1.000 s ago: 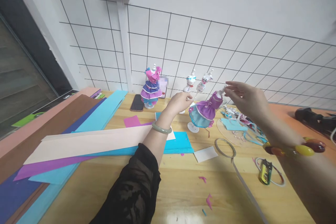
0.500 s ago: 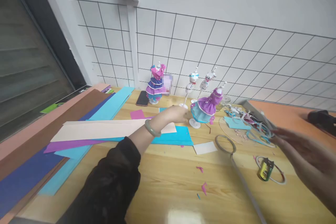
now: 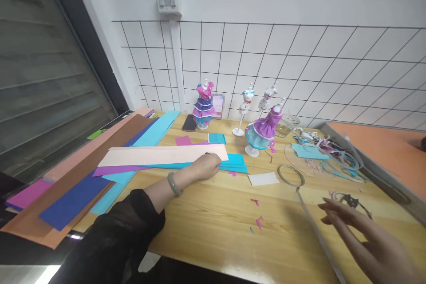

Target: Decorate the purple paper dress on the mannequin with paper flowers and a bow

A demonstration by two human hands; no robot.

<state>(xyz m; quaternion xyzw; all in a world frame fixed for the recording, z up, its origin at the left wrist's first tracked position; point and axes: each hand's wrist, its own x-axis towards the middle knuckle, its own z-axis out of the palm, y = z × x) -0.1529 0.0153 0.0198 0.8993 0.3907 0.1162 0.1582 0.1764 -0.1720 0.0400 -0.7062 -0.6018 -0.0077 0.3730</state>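
My left hand (image 3: 207, 166), with a pale green bangle at its wrist, rests low over the stacked paper strips. Its fingers are curled at the edge of the cream strip (image 3: 159, 154) and the bright blue paper (image 3: 238, 159); the fingertips are partly hidden. At the lower right my right hand (image 3: 369, 235) hovers above the table, fingers stretched out and nothing in them. Nearest to it are a roll ring (image 3: 291, 175) with a long pale ribbon (image 3: 316, 228) trailing from it and a small dark object (image 3: 351, 200).
Along the back stand a layered paper dress form (image 3: 203, 107), a purple-and-blue dress form (image 3: 264, 128) and two bare mannequins (image 3: 246, 101). A phone (image 3: 189, 123) lies at the left rear. Ribbon scraps (image 3: 319, 142) are heaped by the orange tray (image 3: 376, 146).
My left hand has drawn back from the mannequin stands to the paper strips. My right hand has moved lower and nearer to me. The view has shifted.
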